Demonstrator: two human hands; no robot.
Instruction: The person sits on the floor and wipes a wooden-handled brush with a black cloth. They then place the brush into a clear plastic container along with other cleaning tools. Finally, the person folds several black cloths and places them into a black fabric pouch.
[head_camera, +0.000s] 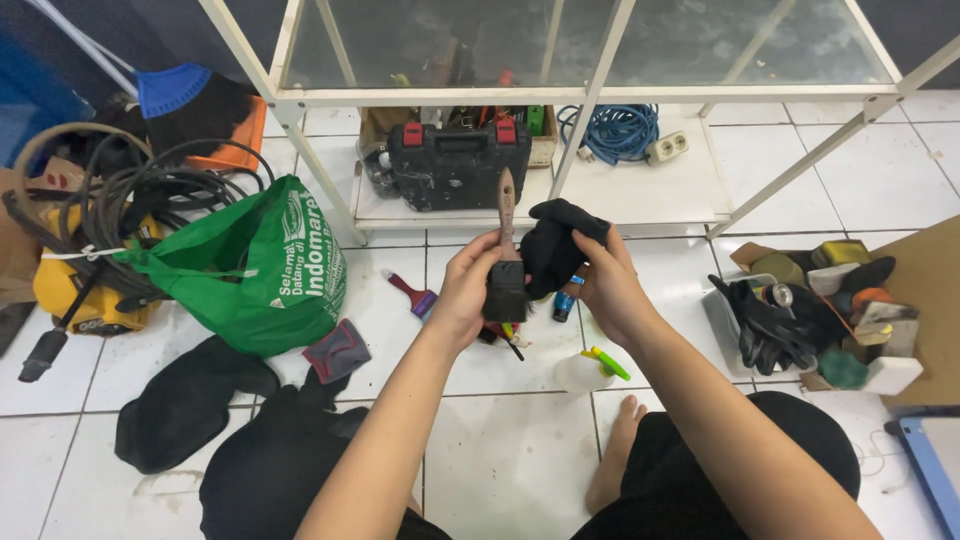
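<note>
Black cloth (556, 248): our right hand (610, 290) grips it, touching the brush's right side.
Brush (506, 262): our left hand (463, 290) clasps its bristle end, handle upright, pointing far.

Centre: your left hand (465, 290) holds a paintbrush (506, 265) upright; your right hand (607, 285), just right, holds a cloth (553, 243) against it.
Upper centre: a tool case (458, 165) sits on the shelf (640, 195), a coiled cable (615, 130) to its right.
Left: a bag (265, 270) lies beside tangled hoses (130, 190).
Right: gloves (770, 325) lie in a tray (722, 325).
Below your hands: a spray bottle (590, 368) lies on the floor.
</note>
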